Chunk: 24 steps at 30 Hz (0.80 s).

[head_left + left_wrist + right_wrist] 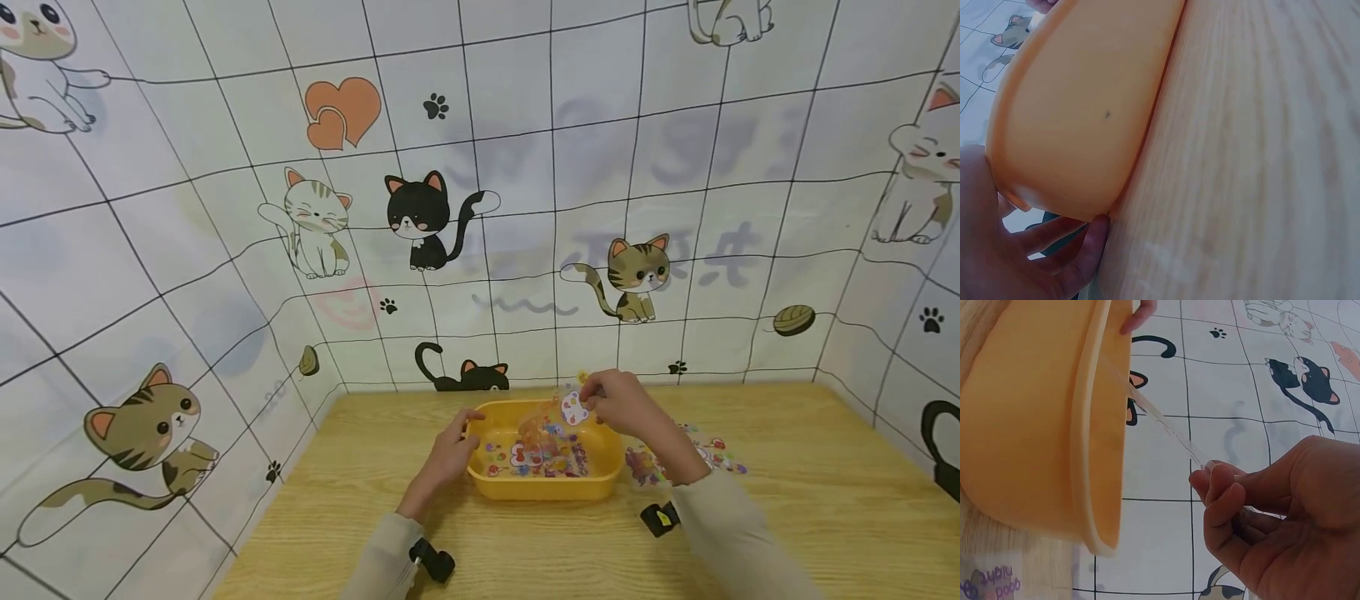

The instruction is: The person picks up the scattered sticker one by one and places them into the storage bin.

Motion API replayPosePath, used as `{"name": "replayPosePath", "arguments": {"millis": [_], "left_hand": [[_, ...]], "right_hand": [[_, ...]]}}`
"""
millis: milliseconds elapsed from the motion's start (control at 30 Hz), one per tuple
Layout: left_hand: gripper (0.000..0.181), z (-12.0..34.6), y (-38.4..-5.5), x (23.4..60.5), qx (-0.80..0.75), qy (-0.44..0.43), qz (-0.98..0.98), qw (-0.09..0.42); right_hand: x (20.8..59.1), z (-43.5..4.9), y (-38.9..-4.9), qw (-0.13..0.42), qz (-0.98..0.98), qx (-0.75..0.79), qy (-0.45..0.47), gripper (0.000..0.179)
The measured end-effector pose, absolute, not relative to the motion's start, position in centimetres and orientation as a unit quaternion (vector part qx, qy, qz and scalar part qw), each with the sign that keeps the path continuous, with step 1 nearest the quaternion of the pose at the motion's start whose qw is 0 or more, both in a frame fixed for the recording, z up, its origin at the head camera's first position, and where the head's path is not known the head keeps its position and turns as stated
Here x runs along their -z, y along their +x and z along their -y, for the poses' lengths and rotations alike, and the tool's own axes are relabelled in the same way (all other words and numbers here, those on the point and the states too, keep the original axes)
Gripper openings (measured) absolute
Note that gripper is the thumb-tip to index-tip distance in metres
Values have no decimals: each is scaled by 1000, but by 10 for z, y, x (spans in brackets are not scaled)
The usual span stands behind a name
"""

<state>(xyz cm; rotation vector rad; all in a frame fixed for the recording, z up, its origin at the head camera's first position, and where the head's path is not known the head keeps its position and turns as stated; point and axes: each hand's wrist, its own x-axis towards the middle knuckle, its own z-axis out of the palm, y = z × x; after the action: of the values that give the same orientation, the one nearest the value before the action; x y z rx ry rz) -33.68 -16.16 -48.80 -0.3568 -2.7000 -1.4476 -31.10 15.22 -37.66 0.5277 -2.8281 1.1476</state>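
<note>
A yellow plastic basin (543, 489) stands on the wooden table with several clear, colourful stickers (551, 454) inside. At its left end, my left hand (452, 446) holds the rim, with fingers against the outer wall; the left wrist view shows this hand (1041, 244) at the basin's end. Above the basin's right side, my right hand (622, 404) pinches a clear sticker sheet (574, 408) printed with a white animal face. Seen edge-on in the right wrist view, the thin sheet (1169, 428) runs from my right fingertips (1213, 472) toward the basin's inside.
More clear stickers (716, 454) lie on the table (540, 550) to the right of the basin, partly behind my right forearm. A cat-patterned sheet (510, 275) with grid lines rises behind the table and along both sides. A black strap-like object (947, 450) shows at the right edge.
</note>
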Motion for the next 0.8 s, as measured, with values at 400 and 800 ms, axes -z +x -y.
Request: {"name": "replayPosePath", "arguments": {"millis": [400,800], "left_hand": [[35,162,-336,488,461,-126,878,35],[36,162,-334,485,460,-127,878,35]], "right_hand": [[382,-114,-319,1,908,-359,215,19],[381,-97,-328,-20,925,-293,242,30]]}}
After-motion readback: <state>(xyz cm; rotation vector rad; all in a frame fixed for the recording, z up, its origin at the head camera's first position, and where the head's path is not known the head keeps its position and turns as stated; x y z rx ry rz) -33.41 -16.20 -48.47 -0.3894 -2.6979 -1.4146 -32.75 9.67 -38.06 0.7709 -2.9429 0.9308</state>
